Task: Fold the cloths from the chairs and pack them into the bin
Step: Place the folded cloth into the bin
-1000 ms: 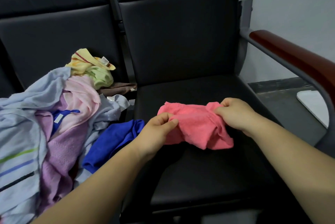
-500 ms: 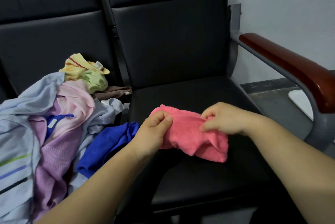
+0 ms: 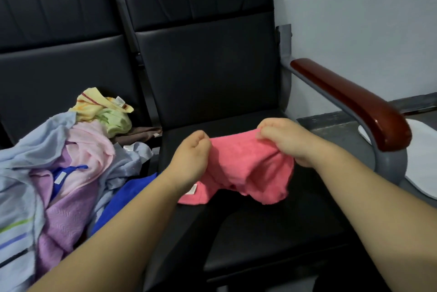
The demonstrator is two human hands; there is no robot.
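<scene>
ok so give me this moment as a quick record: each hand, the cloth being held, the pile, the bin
left hand: pinches the left top edge of the pink cloth
right hand: pinches its right top edge
pink cloth: held between both hands over the right chair seat, crumpled, lower part drooping, not yet folded
pile: mixed cloths heaped on the left chair, with a blue cloth at the near edge and a yellow cloth at the back
bin: not in view

Pink cloth (image 3: pixel 248 161), black chair (image 3: pixel 260 232), blue cloth (image 3: pixel 127 193), reddish-brown armrest (image 3: pixel 350 100)
</scene>
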